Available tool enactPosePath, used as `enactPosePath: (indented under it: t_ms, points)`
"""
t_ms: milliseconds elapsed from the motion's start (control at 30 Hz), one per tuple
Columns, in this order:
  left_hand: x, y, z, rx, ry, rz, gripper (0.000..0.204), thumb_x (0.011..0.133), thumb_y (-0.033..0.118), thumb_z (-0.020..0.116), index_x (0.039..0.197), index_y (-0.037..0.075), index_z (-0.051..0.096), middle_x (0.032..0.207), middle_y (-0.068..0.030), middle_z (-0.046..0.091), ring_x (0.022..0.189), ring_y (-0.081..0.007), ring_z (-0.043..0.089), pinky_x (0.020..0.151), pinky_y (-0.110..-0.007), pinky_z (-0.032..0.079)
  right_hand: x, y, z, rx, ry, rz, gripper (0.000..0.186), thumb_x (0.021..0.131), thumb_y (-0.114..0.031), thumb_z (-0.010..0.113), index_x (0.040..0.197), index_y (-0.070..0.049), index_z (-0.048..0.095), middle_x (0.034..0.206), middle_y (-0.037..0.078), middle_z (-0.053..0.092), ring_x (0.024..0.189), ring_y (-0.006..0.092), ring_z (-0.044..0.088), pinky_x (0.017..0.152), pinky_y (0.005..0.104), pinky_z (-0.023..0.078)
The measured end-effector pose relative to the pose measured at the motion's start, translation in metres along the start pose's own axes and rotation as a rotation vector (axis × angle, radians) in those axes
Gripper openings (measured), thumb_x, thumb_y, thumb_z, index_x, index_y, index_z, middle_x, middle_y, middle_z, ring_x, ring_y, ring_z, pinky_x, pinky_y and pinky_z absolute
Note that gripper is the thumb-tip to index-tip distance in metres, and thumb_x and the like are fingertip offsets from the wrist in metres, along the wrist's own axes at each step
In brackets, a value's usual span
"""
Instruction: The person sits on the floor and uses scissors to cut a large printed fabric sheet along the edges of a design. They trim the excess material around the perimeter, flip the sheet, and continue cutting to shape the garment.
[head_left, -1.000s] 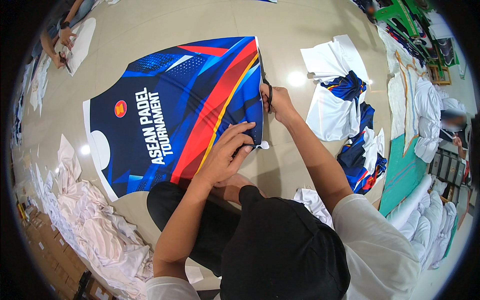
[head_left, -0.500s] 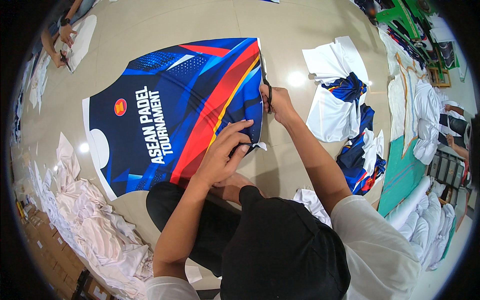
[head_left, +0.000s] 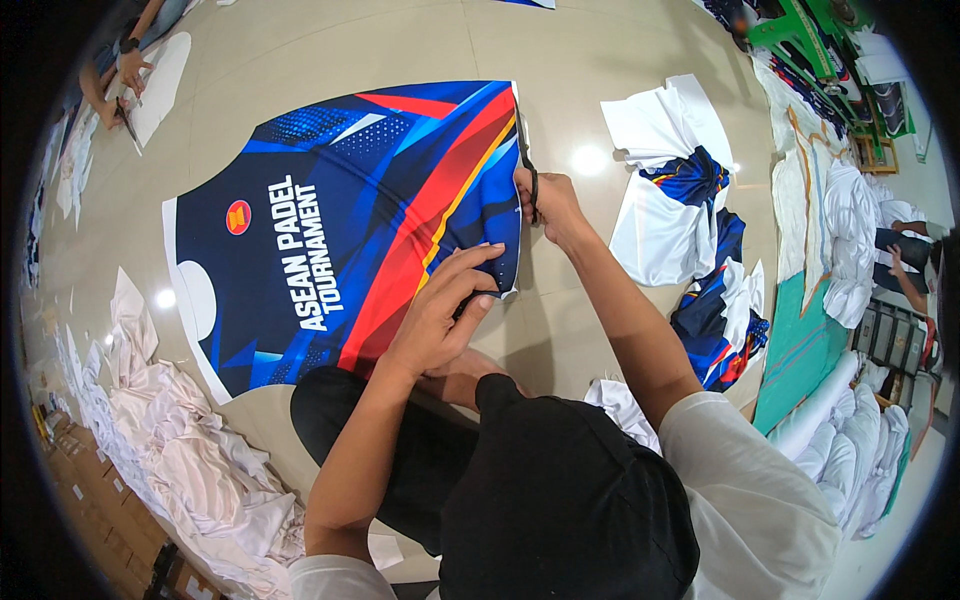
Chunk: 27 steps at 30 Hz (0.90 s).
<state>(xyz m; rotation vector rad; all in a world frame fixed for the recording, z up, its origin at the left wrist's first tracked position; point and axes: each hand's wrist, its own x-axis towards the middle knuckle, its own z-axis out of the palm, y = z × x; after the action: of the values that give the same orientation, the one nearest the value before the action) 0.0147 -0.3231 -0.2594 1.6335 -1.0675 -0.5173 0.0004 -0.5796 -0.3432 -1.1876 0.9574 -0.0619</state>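
A printed jersey panel (head_left: pixel 300 185), dark blue with red, yellow and light-blue bands, lies spread on the floor, its neck cutout to the left. My right hand (head_left: pixel 552 208) is closed on black-handled scissors (head_left: pixel 534 190) at the panel's right edge. Their blades run up along that edge and are partly hidden. Lower on the same edge, my left hand (head_left: pixel 445 312) rests on the cloth, fingers curled, with a dark fold of the panel pinched between fingers and thumb.
Cut pieces, white (head_left: pixel 665 235) and blue (head_left: pixel 705 320), lie to the right. Pale fabric (head_left: pixel 190 430) is heaped at the lower left. Another person's hands (head_left: pixel 125 85) work with scissors on white cloth at the upper left. White rolls (head_left: pixel 820 420) lie at the far right.
The small white flap beside my left fingers no longer sticks out. My right hand and the scissors stay at nearly the same place on the edge. The other person's scissors have shifted.
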Motion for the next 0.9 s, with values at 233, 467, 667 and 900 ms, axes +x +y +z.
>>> enactPosePath:
  t_ms: [233,467,667,900]
  points:
    - [0.0,0.001,-0.002,-0.01,-0.008,0.008,0.011,0.1,0.009,0.065,0.108,0.002,0.066,0.146,-0.014,0.063,0.138,-0.0372,0.056,0.123,-0.051,0.036,0.004,0.002,0.002,-0.016,0.003,-0.005,0.03,0.079,-0.026,0.078,0.066,-0.003,0.062,0.059,0.005,0.056,0.049,0.0144,0.05,0.045,0.0307,0.036]
    - [-0.001,0.002,-0.004,-0.012,0.002,0.011,0.011,0.1,0.009,0.064,0.108,0.002,0.066,0.146,-0.015,0.063,0.138,-0.037,0.056,0.123,-0.052,0.035,0.0,0.006,0.003,-0.009,0.017,-0.027,0.032,0.082,-0.025,0.078,0.066,-0.003,0.061,0.061,0.006,0.058,0.05,0.0156,0.052,0.046,0.0313,0.038]
    - [-0.002,0.003,-0.005,-0.015,-0.002,0.008,0.011,0.1,0.008,0.064,0.108,0.002,0.066,0.146,-0.0155,0.063,0.138,-0.037,0.057,0.123,-0.052,0.035,-0.001,0.01,0.003,0.051,0.006,-0.044,0.034,0.083,-0.027,0.079,0.067,-0.003,0.062,0.061,0.006,0.058,0.05,0.0161,0.053,0.046,0.0316,0.038]
    - [-0.004,0.004,-0.008,-0.008,-0.007,0.006,0.01,0.099,0.008,0.064,0.107,0.002,0.066,0.146,-0.0158,0.063,0.138,-0.0373,0.057,0.123,-0.053,0.035,0.006,-0.005,0.004,-0.004,-0.013,-0.014,0.034,0.079,-0.03,0.079,0.067,-0.003,0.062,0.061,0.006,0.058,0.05,0.0151,0.053,0.044,0.0312,0.036]
